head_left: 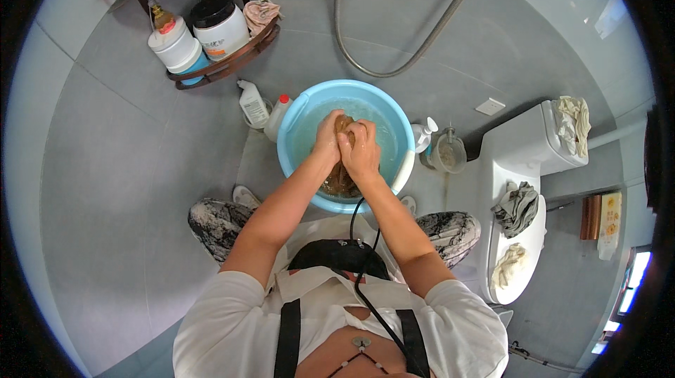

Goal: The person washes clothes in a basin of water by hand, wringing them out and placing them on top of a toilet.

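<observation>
A light blue plastic basin [300,107] of water sits in front of me between my feet. Over it my left hand [328,136] and my right hand [361,147] come together, fingers bent around a wet brown cloth [342,180]. The upper part of the cloth is bunched between both hands. Its lower part hangs into the water near the basin's close side. My left fingers are partly hidden behind the cloth, while the right knuckles show on top.
White bottles, one with a red cap [283,99], stand left of the basin. On its right are a pump bottle [423,133] and a small clear bucket [448,151]. A toilet [492,237] with cloths on it is farther right. A corner shelf [232,63] holds tubs; a shower hose [394,74] hangs ahead.
</observation>
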Tool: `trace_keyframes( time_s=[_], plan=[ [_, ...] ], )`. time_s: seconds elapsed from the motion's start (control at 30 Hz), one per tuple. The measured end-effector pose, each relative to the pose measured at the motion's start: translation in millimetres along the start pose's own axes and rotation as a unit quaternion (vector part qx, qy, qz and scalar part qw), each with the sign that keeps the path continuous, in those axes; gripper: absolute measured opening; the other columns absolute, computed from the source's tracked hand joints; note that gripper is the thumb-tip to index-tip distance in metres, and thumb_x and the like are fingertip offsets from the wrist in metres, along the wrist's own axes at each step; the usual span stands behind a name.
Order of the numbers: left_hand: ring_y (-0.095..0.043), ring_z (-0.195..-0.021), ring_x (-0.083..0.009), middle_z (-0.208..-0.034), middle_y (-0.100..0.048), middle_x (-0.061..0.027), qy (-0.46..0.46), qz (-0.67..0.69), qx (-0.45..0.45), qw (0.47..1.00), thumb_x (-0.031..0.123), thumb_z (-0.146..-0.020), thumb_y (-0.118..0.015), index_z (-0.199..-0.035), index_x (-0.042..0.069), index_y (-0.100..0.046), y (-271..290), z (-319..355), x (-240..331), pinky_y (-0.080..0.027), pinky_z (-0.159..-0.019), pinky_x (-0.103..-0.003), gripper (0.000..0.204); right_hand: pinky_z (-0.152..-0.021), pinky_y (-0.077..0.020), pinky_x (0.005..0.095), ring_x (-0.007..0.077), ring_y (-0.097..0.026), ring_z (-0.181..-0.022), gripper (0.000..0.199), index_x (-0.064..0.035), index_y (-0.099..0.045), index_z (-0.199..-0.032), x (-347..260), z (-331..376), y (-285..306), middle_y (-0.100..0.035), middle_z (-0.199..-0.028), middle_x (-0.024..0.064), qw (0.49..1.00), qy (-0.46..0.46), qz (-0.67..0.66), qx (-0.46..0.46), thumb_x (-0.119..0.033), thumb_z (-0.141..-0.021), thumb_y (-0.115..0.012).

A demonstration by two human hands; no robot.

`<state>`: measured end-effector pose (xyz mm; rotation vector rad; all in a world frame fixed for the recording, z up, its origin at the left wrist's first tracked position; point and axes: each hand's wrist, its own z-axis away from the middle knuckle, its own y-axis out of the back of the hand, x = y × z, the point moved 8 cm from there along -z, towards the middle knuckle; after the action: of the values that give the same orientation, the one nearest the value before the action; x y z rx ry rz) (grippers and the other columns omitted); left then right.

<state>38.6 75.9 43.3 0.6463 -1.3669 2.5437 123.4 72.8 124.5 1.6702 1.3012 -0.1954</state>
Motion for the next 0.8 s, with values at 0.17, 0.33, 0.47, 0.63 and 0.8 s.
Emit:
trace_keyframes(
  time_s=[0.17,0.33,0.47,0.63,0.8],
  plan=[
    [-0.050,-0.064,-0.0148,-0.072,-0.052,-0.0028,-0.116,-0.048,0.031,0.992,0.017,-0.085,-0.047,-0.076,0.006,-0.052,11.7,-4.3,3.4,-0.042,-0.059,-0.030,0.016,-0.059,-0.0460,0.0447,0.0379,-0.057,-0.075,0.018,-0.0100,-0.052,-0.093,18.3,-12.2,-5.2,-0.056,-0.088,0.0160,0.998,-0.050,0.033,0.006,-0.026,-0.086,-0.048],
    [-0.048,-0.063,-0.0119,-0.075,-0.054,-0.0026,-0.171,-0.265,0.047,0.948,0.016,-0.085,-0.050,-0.079,0.001,-0.055,13.3,0.4,13.2,-0.040,-0.057,-0.027,0.017,-0.070,-0.0424,0.0460,0.0421,-0.054,-0.079,0.027,-0.0036,-0.053,-0.094,65.6,-26.7,0.1,-0.057,-0.091,0.0220,0.982,-0.181,-0.021,-0.041,-0.028,-0.090,-0.041],
    [-0.051,-0.069,-0.0138,-0.073,-0.054,-0.0041,-0.230,-0.506,-0.010,0.831,0.023,-0.081,-0.059,-0.079,0.002,-0.056,14.4,10.0,38.3,-0.041,-0.065,-0.028,0.021,-0.074,-0.0423,0.0416,0.0364,-0.054,-0.085,0.026,-0.0028,-0.055,-0.095,107.4,-35.0,20.8,-0.056,-0.092,0.0209,0.993,-0.115,-0.014,0.002,-0.026,-0.088,-0.046],
    [-0.051,-0.095,-0.0278,-0.103,-0.051,-0.0160,-0.311,-0.666,-0.014,0.678,0.030,-0.079,-0.061,-0.100,0.003,-0.054,38.3,6.0,46.3,-0.040,-0.082,-0.036,0.035,-0.076,-0.0425,0.0381,0.0325,-0.054,-0.085,0.026,-0.0054,-0.057,-0.097,130.3,-37.7,29.3,-0.055,-0.098,0.0166,0.987,-0.150,0.024,-0.049,-0.027,-0.083,-0.055],
    [-0.043,-0.109,-0.0370,-0.120,-0.042,-0.0209,-0.242,-0.762,0.002,0.600,0.035,-0.079,-0.059,-0.125,0.006,-0.040,78.7,-22.9,16.3,-0.037,-0.091,-0.042,0.057,-0.090,-0.0384,0.0412,0.0346,-0.046,-0.107,0.046,-0.0140,-0.054,-0.113,132.3,6.5,-16.6,-0.049,-0.116,0.0171,0.956,-0.092,0.111,-0.256,-0.041,-0.075,-0.062]
  ],
)
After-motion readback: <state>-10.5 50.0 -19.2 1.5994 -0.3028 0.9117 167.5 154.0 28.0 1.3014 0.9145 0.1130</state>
